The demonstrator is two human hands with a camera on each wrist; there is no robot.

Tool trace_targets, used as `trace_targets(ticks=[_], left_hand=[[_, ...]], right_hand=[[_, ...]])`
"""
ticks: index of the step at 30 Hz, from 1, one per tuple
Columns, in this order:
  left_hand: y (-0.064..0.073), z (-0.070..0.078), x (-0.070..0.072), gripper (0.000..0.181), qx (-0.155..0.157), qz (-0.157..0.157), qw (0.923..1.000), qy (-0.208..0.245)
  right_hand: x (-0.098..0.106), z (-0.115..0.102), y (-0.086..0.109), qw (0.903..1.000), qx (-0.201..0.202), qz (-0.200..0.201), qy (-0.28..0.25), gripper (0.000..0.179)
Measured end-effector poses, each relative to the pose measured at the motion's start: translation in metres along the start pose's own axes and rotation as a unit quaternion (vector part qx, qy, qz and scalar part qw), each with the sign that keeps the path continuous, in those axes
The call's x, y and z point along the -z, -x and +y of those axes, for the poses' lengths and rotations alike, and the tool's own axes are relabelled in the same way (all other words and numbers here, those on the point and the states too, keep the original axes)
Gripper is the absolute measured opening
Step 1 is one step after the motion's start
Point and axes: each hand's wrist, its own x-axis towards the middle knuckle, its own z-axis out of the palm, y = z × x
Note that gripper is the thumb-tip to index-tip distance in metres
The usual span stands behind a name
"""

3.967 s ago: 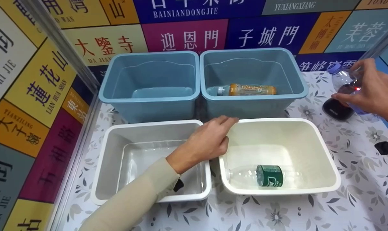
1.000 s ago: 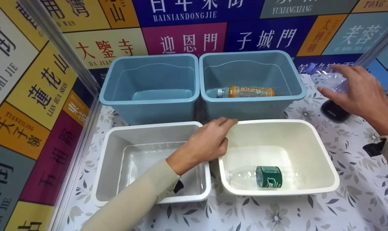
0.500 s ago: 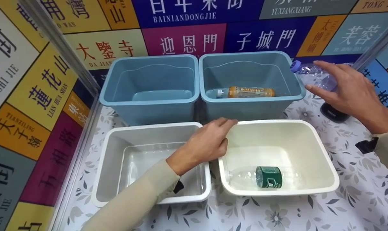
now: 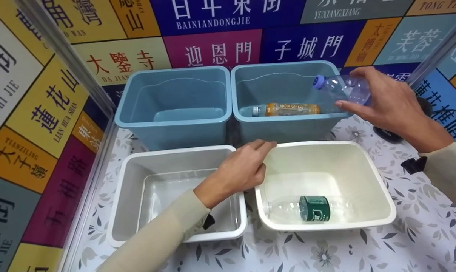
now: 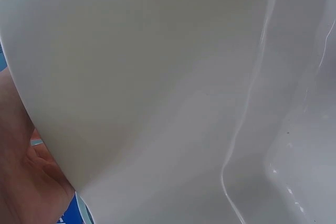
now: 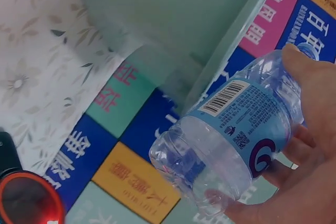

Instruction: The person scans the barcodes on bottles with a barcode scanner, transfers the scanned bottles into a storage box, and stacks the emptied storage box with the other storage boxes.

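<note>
In the head view my right hand (image 4: pixel 390 100) holds a clear plastic bottle (image 4: pixel 345 88) with a purple cap, tilted onto its side over the right rim of the right blue bin (image 4: pixel 288 126). The right wrist view shows the bottle's blue label (image 6: pixel 247 124), with thumb and fingers around it. Inside that bin lies an orange-labelled bottle (image 4: pixel 292 109). My left hand (image 4: pixel 239 166) grips the back left corner of the cream bin (image 4: pixel 379 189), its fingertips partly hidden. A clear bottle with a green label (image 4: pixel 315 208) lies in the cream bin.
To the left stand another blue bin (image 4: pixel 175 124) and a grey-white bin (image 4: pixel 118 204), under my left forearm. A black round device (image 4: pixel 388 135) sits on the floral tablecloth (image 4: pixel 322 253) at right. Sign-covered walls (image 4: pixel 213 47) enclose the back and sides.
My right hand has carried the purple-capped bottle leftward from above the black device to the right blue bin's rim. The left hand stays at the cream bin's corner.
</note>
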Motion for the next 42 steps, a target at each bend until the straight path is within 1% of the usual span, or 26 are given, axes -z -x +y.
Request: trace_targets(ticks=[8,13,18,21,30,35,42], left_hand=[[0.0,0.001,0.002,0.06,0.001,0.003,1.0,-0.003],[0.0,0.001,0.001,0.059,-0.002,0.004,1.0,-0.007],[0.001,0.001,0.0,0.059,-0.001,0.004,1.0,-0.009],[0.001,0.0,0.0,0.06,0.0,0.003,1.0,-0.007],[-0.001,0.0,0.001,0.059,-0.001,0.002,1.0,-0.008],[-0.001,0.0,0.001,0.06,-0.002,0.003,1.0,-0.001],[-0.001,-0.001,-0.001,0.058,0.0,0.0,1.0,-0.002]], right_hand=[[0.0,-0.029,-0.009,0.9987,0.049,0.011,0.0,0.081],[-0.001,-0.042,-0.013,0.9978,0.064,0.013,-0.004,0.078],[-0.004,-0.053,-0.019,0.9947,0.097,0.036,-0.005,0.074],[-0.006,-0.059,-0.023,0.9929,0.112,0.042,-0.005,0.072],[-0.006,-0.082,-0.035,0.9909,0.128,0.041,0.001,0.072],[-0.007,-0.093,-0.042,0.9897,0.137,0.04,-0.01,0.071],[-0.014,-0.104,-0.051,0.9883,0.147,0.038,-0.01,0.071]])
